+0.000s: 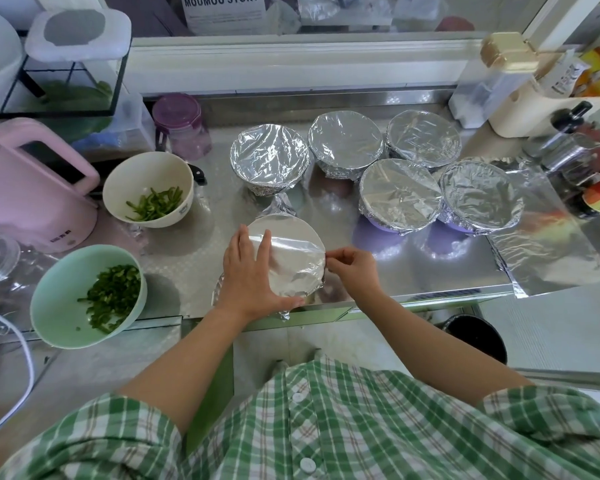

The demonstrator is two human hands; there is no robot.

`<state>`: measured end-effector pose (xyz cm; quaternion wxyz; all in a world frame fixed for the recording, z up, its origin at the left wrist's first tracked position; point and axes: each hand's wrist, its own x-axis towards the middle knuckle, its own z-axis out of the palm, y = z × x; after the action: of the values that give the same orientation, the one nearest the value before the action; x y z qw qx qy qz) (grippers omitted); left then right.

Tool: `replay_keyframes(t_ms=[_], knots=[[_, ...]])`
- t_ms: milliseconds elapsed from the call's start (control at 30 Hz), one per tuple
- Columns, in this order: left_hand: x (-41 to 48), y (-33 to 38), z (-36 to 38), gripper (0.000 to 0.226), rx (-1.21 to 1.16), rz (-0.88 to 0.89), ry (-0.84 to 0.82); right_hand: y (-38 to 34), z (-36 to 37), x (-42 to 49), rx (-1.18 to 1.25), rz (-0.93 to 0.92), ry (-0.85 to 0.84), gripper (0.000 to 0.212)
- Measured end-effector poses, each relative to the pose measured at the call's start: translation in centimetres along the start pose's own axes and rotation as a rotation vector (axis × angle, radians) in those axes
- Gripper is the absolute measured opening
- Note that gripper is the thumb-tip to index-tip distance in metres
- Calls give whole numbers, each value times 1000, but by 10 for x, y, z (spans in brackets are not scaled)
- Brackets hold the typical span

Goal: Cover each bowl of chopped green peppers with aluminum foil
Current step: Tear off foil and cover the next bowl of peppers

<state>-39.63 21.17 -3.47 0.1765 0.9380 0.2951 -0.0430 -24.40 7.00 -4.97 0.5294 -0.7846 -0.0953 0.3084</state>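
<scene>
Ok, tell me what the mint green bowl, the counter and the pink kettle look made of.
Mint green round bowl: likely ceramic or melamine, smooth with soft sheen. Silver counter: stainless steel by its look, mirror-like reflections and embossed pattern. Pink kettle: probably plastic, matte, evenly coloured moulded handle.

The front bowl (291,265) stands upright under a foil (300,244) sheet pulled smooth and flat over its mouth, the edges only partly folded down; loose foil corners stick out at its far and near sides. Behind it stands a row of three wrapped bowls (345,142), each sealed in crinkled foil. To its right and a little back, a pair of wrapped bowls (399,195) touch each other. Further right a spare foil sheet (551,237) lies flat. Left of the front bowl and back, an uncovered cream bowl (148,168) holds pepper strips (156,204). Left and nearer, an uncovered mint-green bowl (59,306) holds chopped pepper (113,297).
</scene>
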Motion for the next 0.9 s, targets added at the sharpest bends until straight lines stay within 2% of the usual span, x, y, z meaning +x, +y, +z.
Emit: replay_keyframes(t_ms=[133,500,900], knots=[[0,3,0,142,-1,-14,3,6,1,-16,228,36,-63,15],[1,1,-7,152,53,-35,-109,9,-13,-13,240,12,-205,21],[-2,9,-6,149,35,-94,-75,-5,-3,2,21,-4,-25,16]])
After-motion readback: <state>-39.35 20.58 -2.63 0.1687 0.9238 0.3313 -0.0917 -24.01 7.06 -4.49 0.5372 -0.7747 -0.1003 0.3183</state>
